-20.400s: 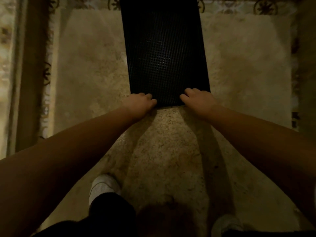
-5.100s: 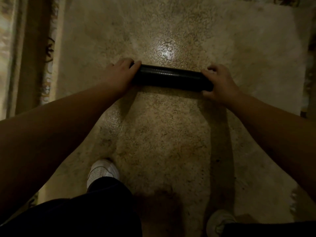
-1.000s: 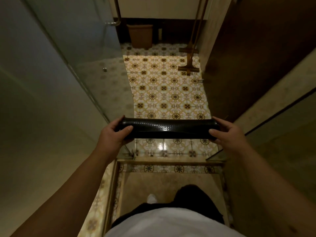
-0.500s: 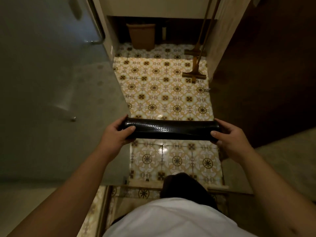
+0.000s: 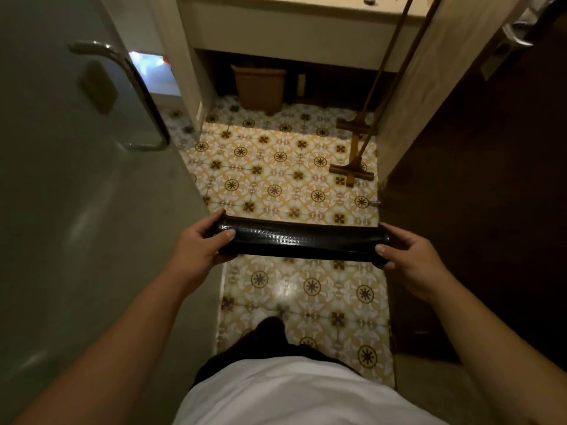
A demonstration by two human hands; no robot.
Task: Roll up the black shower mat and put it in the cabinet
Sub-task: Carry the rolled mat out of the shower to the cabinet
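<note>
Behind rolled mat point(image 5: 302, 242), fingers hidden.

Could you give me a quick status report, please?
Left hand and right hand grip the rolled mat by its ends. Mat level above floor. Mops ahead right.

head cam — one view only | looks forward and steeply down | hands close below lens | patterned tile floor point(image 5: 276, 179) beyond

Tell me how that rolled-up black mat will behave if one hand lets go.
The rolled mat would probably sag or start to unroll: nothing visibly ties it, and the left hand and right hand each grip an end. Its glossy, bumpy surface suggests flexible rubber, likely light, and apt to roll if set down.
</note>
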